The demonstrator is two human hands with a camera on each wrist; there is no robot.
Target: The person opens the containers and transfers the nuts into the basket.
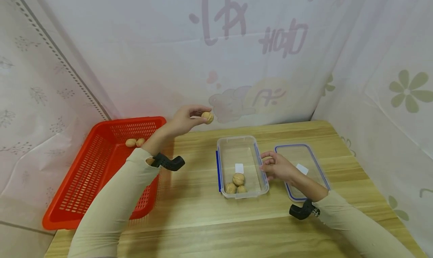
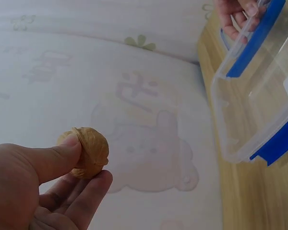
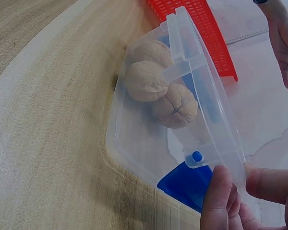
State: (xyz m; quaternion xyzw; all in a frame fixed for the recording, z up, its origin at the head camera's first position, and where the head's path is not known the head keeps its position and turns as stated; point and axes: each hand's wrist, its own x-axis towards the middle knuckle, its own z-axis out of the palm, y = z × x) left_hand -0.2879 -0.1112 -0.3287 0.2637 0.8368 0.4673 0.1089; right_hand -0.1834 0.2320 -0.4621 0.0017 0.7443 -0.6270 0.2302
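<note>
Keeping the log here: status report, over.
Left hand pinching walnut, aloft. Right hand gripping clear box. Lid off, beside it; nothing apparent in the way.

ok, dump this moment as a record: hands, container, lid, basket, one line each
left hand: pinches one walnut, raised above the table
right hand: grips right side of the container at its rim
container: clear, open-topped; three walnuts at near end
lid: off; on table, right of container
basket: red, left side; two walnuts visible, partly hidden by left sleeve
</note>
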